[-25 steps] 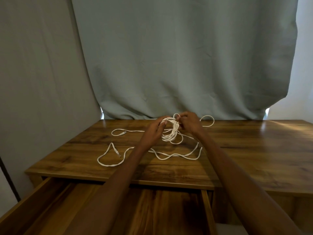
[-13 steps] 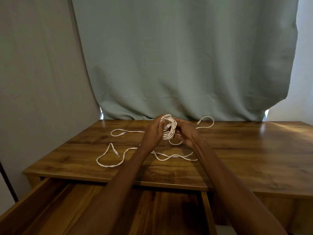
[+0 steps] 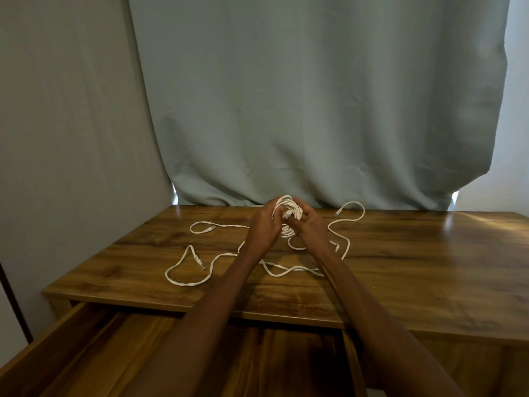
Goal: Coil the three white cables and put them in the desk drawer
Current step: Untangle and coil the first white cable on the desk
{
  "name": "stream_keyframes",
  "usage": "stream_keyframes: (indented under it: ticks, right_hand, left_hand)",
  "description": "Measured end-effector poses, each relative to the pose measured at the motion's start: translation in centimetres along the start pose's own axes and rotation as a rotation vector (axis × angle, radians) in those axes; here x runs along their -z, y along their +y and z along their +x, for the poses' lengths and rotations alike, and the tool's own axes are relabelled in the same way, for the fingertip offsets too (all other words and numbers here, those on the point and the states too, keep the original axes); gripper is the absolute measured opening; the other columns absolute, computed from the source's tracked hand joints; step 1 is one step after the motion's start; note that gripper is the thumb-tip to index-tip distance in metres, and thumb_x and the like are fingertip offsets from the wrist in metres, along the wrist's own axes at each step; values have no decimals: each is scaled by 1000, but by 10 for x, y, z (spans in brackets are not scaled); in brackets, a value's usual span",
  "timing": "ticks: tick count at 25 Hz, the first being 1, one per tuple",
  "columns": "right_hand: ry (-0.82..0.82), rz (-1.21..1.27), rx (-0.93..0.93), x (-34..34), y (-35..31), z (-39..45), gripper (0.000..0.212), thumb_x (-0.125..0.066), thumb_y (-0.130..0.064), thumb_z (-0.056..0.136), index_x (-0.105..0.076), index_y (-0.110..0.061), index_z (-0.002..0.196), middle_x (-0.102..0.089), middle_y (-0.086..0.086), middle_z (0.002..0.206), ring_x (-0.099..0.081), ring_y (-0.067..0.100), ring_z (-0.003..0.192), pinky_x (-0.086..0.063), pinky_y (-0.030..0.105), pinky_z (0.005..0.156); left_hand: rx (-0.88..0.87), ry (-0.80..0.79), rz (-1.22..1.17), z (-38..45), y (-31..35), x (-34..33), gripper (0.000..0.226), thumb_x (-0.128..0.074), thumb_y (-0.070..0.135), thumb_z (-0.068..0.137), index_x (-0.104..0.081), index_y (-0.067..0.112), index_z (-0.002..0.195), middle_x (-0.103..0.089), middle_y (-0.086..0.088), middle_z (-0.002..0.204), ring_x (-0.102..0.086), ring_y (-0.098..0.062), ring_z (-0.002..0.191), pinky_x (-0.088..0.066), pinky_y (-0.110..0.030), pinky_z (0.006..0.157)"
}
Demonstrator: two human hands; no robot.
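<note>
Both hands, left hand (image 3: 264,224) and right hand (image 3: 310,227), grip a cable coil (image 3: 289,214) above the desk (image 3: 415,267); loose cables (image 3: 189,279), possibly two, lie nearby.

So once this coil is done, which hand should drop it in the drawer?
Probably the left hand: it wraps the coil, and the open drawer lies on its side. The right hand only pinches a strand.

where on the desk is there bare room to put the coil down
The desk's right part, past the loose cable toward the right edge, is bare wood. The front strip above the open drawer is bare too. Loose cables crowd the middle and left around both hands holding the coil.
</note>
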State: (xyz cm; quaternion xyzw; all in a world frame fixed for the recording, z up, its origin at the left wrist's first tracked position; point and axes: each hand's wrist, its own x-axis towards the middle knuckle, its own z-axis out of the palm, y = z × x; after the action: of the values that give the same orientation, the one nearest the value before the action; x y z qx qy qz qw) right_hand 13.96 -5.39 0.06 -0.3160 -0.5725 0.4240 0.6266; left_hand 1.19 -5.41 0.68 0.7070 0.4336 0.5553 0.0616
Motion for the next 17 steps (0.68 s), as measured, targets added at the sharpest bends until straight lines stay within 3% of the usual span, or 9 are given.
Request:
stream_keyframes:
  ticks: [1,3,5,7,11,14,17]
  right_hand:
    - [42,-109,78,0,1,-3,55,-70,-16,92,-50,-16,143,-70,9,115,-68,2,87,-52,16,74]
    - [152,-446,288,4,6,-8,50,-65,-36,95,-52,-29,142,-68,-3,110,-64,1,85,-50,18,72]
    - [288,-766,502,8,12,-11,34,-62,-38,97,-64,-31,130,-60,-3,117,-61,6,87,-52,27,69]
    - [353,-878,651,12,13,-10,22,-63,-31,97,-72,-21,114,-58,1,121,-62,11,90,-53,30,67]
    - [269,-875,784,17,11,-16,27,-54,-34,99,-69,-12,105,-68,3,108,-65,18,92,-49,29,72]
    - [324,-771,630,18,-2,-22,28,-52,-41,99,-65,-15,102,-72,-1,90,-67,21,76,-48,34,61]
    - [299,-303,405,15,-20,-20,16,-55,-34,101,-58,-19,98,-75,-1,88,-71,20,69,-55,39,59]
  left_hand:
    - [15,-6,-8,0,0,1,35,-45,18,101,-63,9,130,-69,-11,123,-64,-23,113,-51,-34,98]
    - [43,-8,-11,0,3,0,33,-47,16,102,-62,10,131,-70,-10,122,-65,-23,111,-52,-33,94]
    - [56,7,0,0,5,-2,34,-46,18,101,-63,9,130,-70,-11,122,-65,-25,111,-52,-34,95]
    - [49,13,22,-1,4,-6,36,-46,18,99,-64,8,129,-70,-12,122,-65,-27,113,-51,-37,98]
    - [91,8,47,5,-3,-3,34,-46,15,99,-67,7,125,-71,-14,118,-66,-29,110,-49,-32,93]
    - [122,-23,116,9,-14,1,28,-48,11,101,-69,5,117,-72,-17,112,-66,-32,104,-42,-25,79]
    - [72,-89,110,4,-22,5,26,-48,12,102,-70,4,112,-73,-16,105,-67,-31,98,-38,-21,70]
